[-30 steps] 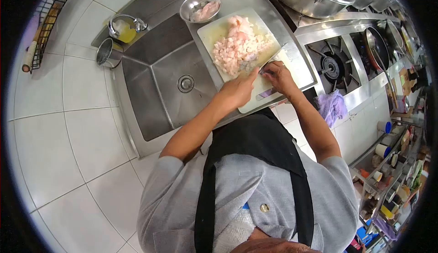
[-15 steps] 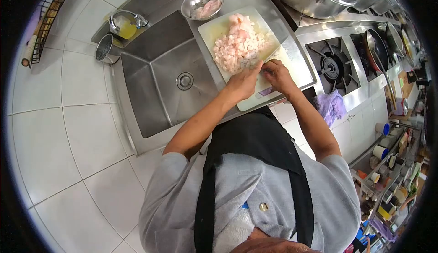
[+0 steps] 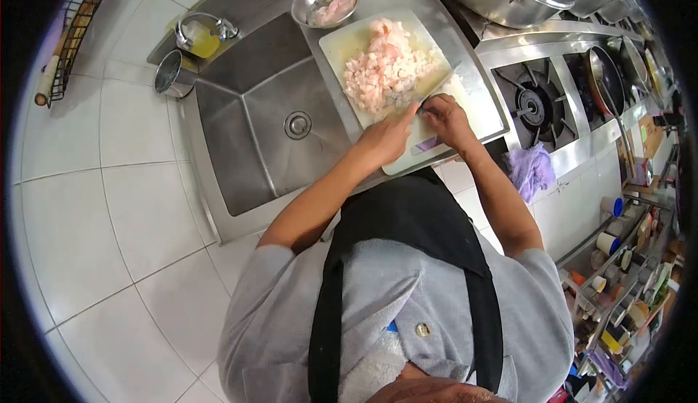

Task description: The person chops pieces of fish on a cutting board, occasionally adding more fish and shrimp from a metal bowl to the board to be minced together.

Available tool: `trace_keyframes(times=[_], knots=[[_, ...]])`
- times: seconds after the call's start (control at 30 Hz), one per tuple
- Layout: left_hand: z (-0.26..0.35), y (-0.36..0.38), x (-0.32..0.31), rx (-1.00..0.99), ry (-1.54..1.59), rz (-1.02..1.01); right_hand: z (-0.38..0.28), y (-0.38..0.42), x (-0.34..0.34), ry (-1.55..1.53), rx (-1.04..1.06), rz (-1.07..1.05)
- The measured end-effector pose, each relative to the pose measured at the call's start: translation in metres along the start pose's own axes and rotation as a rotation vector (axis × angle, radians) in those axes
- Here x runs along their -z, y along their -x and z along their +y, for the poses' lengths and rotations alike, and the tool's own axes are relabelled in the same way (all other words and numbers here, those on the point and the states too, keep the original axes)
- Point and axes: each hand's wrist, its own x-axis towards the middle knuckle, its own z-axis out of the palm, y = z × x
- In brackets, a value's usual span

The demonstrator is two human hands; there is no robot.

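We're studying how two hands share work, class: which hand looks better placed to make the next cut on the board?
Probably the left hand: the knife extends from its fingers, beside the chopped meat. The right hand curls close to the blade, better placed to steady.

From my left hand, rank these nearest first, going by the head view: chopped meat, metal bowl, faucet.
1. Chopped meat, on the cutting board, just beyond your left hand.
2. Metal bowl, past the board's far end.
3. Faucet, far left.
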Motion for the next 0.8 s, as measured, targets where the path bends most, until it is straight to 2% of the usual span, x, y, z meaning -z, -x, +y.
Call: trace_keyframes(times=[0.03,0.13,0.23,0.27,0.37,0.4,0.53,0.63,0.73,0.8], knots=[[-0.013,-0.013,-0.017,-0.079,0.059,0.117,-0.001,-0.003,0.001,-0.008,-0.015,-0.008],[0.018,-0.006,0.022,0.012,-0.035,-0.044,-0.005,-0.004,0.005,0.005,0.03,-0.026],[0.027,0.03,0.042,0.121,-0.05,-0.198,-0.001,-0.001,0.001,0.006,0.032,0.008],[0.012,0.028,0.017,-0.012,-0.008,-0.015,0.0,0.001,0.0,0.008,0.024,0.012],[-0.004,-0.022,-0.007,-0.021,0.17,0.091,-0.006,-0.004,0.006,-0.003,0.01,-0.003],[0.014,-0.023,0.016,0.079,0.14,-0.03,-0.014,-0.001,0.012,-0.027,-0.01,-0.022],[0.004,-0.002,0.017,-0.003,-0.026,-0.028,-0.019,0.001,0.023,-0.088,-0.157,-0.106],[0.005,-0.006,0.006,-0.072,0.026,0.071,-0.007,-0.001,0.011,0.02,-0.031,-0.077],[0.034,0.019,0.035,0.045,-0.169,-0.078,-0.004,-0.003,0.006,0.028,-0.019,-0.053],[0.03,0.029,0.034,0.043,-0.125,-0.076,-0.006,-0.004,0.006,-0.029,-0.065,-0.056]])
